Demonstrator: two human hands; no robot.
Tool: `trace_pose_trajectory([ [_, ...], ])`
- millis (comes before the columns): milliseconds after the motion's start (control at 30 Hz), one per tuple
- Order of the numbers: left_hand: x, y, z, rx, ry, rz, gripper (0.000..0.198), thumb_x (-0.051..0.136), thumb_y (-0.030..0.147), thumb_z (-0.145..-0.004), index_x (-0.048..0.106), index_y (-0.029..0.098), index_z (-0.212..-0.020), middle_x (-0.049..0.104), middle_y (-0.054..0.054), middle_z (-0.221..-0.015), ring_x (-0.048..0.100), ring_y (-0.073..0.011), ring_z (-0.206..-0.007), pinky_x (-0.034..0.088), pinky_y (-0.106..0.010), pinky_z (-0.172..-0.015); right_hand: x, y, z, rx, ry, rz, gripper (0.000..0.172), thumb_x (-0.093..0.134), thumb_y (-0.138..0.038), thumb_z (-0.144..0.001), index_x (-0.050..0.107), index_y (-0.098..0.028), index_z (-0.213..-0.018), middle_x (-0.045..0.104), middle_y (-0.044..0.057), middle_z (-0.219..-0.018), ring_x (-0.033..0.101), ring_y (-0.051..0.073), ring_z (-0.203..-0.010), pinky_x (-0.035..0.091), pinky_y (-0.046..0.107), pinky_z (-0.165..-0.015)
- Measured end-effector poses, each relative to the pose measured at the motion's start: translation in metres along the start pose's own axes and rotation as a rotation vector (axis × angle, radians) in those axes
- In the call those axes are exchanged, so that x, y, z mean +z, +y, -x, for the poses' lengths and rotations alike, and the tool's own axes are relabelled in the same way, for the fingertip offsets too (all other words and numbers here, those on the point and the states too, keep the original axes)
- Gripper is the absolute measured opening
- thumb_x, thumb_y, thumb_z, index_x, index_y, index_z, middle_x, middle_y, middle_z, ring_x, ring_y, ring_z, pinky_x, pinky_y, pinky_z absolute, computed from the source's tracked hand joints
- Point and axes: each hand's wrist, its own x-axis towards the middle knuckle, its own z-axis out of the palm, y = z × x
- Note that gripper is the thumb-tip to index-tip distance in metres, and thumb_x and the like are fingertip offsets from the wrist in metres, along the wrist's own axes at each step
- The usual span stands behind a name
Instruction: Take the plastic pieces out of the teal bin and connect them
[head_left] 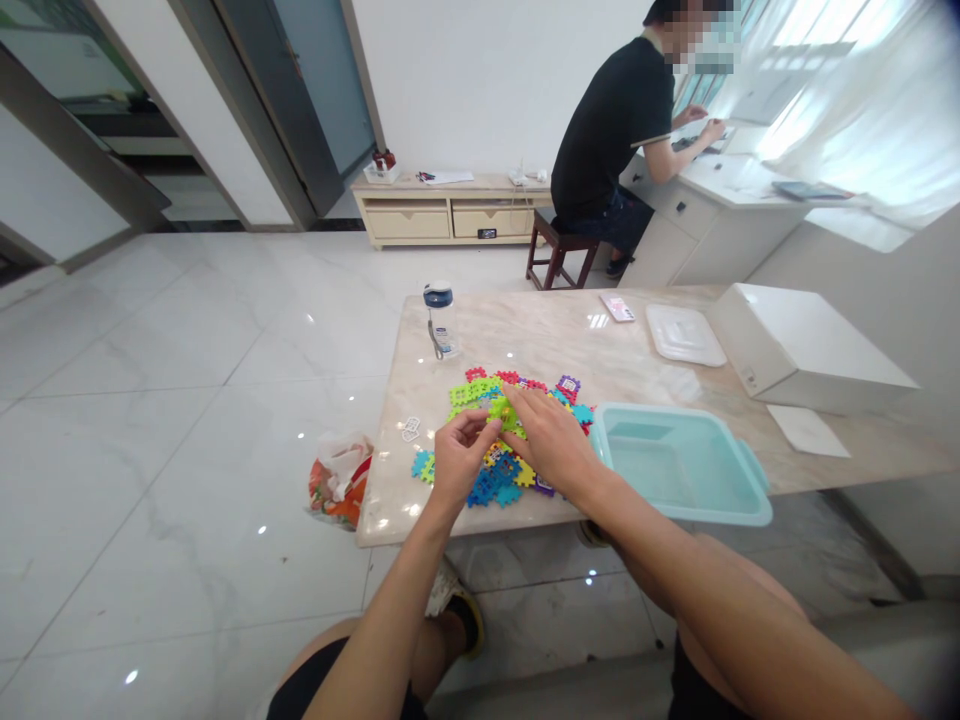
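At the near side of the table [397,508], a heap of coloured notched pieces [495,482] is spread, and above its middle a yellow-green piece [502,410] is held between the left hand [459,452] and the right hand [553,436]. For this handling to go well, the piece is best pinched by its edges, with its notches left clear and pressure applied evenly from both sides so that no tab is bent; the heap below is best not pressed or dragged by the wrists. The left fingers are curled, with the piece gripped between thumb and fingertips. The right hand is laid across from the right, its back turned up and its fingers stretched towards the far left; the piece's right side appears to be gripped by it, though the contact is partly hidden. Whether one piece or several joined ones are held cannot be told. Just right of the heap, an aqua basin [667,467] is placed. Farther off, a bottle [444,328] is stood at the left and a white lid [684,334] is laid at the right.
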Motion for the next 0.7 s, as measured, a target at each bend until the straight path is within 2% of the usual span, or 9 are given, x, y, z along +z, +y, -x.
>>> trace_pose_trajectory([
  [233,0.0008,-0.0056,-0.0004,-0.028,-0.056,-0.033,0.039,0.092,0.047,-0.077,0.074,0.017,-0.095,0.078,-0.005,-0.082,0.073,-0.0183,-0.075,0.058,-0.029,-0.072,0.0009,0.001,0.0015,-0.011,-0.042,0.06,0.061,0.07,-0.022,-0.1,0.051,-0.014,-0.157,0.065,0.02,-0.147,0.061,0.036,-0.135,0.051,0.054,-0.114],
  [433,0.0027,-0.0067,-0.0004,-0.009,0.029,-0.036,0.04,0.094,0.044,-0.074,0.072,0.017,-0.094,0.076,-0.002,-0.077,0.07,-0.0156,-0.069,0.055,-0.026,-0.069,0.0009,0.0002,-0.0002,0.002,-0.06,0.092,0.059,0.073,-0.028,-0.1,0.054,-0.011,-0.153,0.07,0.02,-0.139,0.064,0.036,-0.129,0.053,0.054,-0.11],
  [567,0.0032,-0.004,0.0006,0.017,0.033,-0.053,0.04,0.094,0.045,-0.075,0.071,0.017,-0.093,0.076,-0.002,-0.076,0.069,-0.0157,-0.067,0.055,-0.026,-0.067,-0.0003,-0.0013,-0.0004,0.003,-0.061,0.083,0.059,0.075,-0.029,-0.099,0.055,-0.014,-0.153,0.07,0.02,-0.137,0.065,0.036,-0.128,0.054,0.055,-0.109],
  [700,0.0012,-0.0068,-0.001,0.032,0.057,-0.056,0.04,0.092,0.046,-0.077,0.072,0.018,-0.096,0.076,-0.003,-0.078,0.071,-0.0166,-0.07,0.056,-0.026,-0.068,0.001,0.0003,0.0006,0.036,-0.034,-0.016,0.059,0.077,-0.03,-0.098,0.057,-0.014,-0.151,0.07,0.02,-0.14,0.065,0.035,-0.131,0.053,0.055,-0.112],
])
